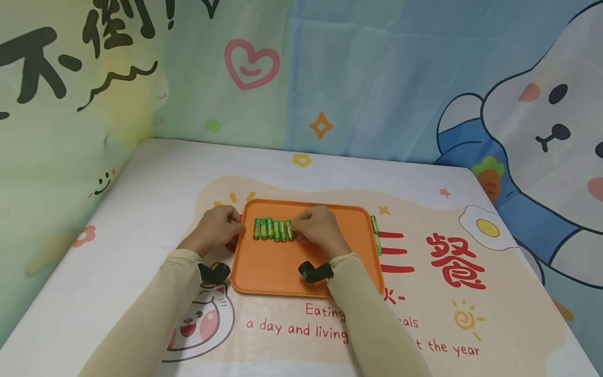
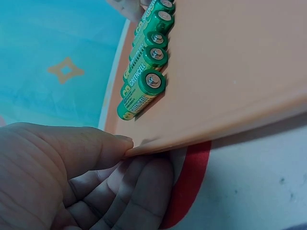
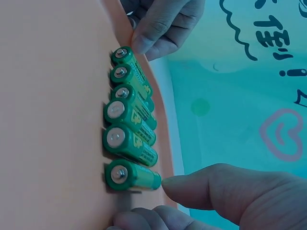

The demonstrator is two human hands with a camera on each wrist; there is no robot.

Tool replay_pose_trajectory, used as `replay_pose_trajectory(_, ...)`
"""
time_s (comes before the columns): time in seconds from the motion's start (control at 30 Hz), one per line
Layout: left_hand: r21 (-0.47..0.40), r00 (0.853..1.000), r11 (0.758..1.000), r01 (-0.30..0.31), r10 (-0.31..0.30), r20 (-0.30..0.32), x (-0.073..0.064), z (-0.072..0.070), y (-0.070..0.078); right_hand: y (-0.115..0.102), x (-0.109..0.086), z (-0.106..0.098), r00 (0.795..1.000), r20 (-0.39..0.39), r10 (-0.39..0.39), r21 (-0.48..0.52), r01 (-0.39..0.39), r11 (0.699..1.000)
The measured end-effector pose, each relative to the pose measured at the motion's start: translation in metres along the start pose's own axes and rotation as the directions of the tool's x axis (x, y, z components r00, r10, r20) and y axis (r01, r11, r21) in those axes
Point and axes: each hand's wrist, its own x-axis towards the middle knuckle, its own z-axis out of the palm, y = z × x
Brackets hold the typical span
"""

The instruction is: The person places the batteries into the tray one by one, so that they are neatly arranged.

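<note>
Several green batteries (image 1: 270,229) lie side by side on an orange tray (image 1: 268,267), lengthwise to me. Some show the button end and others the flat end in the right wrist view. My left hand (image 1: 214,230) pinches the tray's left edge, thumb on top of the rim and fingers beneath. Over the tray, my right hand (image 1: 320,228) is at the right end of the row. Its thumb tip is right at the far end of the last battery (image 3: 129,175), which sits at a slight angle; the other fingers lie lower, apart from the thumb.
Two more green batteries (image 1: 378,243) lie end to end on the printed tablecloth (image 1: 447,309), along the tray's right edge. Behind the table hangs a printed cloth (image 1: 367,78). A black wrist camera (image 1: 315,272) overlaps the tray in the head view.
</note>
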Motion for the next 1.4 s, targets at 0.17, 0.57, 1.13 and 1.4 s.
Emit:
replay_pose_trajectory(0.17, -0.016, 1.0, 1.0, 0.01, -0.01, 0.007, 0.0, 0.0, 0.001, 0.001, -0.002, -0.008, 1.0, -0.003, 0.01, -0.002, -0.01, 1.0)
replay_pose_trajectory(0.57, -0.017, 1.0, 1.0, 0.018, -0.018, 0.007, -0.001, 0.0, 0.004, 0.014, -0.009, -0.073, 0.997, -0.078, 0.014, 0.015, -0.013, 1.0)
replay_pose_trajectory(1.13, -0.01, 1.0, 1.0, 0.006, -0.006, 0.014, -0.001, -0.001, 0.001, 0.068, -0.037, -0.149, 0.938, -0.234, 0.256, 0.007, -0.262, 0.965)
replay_pose_trajectory(1.4, -0.015, 1.0, 1.0, -0.001, 0.002, 0.015, -0.001, -0.001, 0.0, 0.081, -0.041, -0.149, 0.938, -0.183, 0.296, -0.005, -0.302, 0.953)
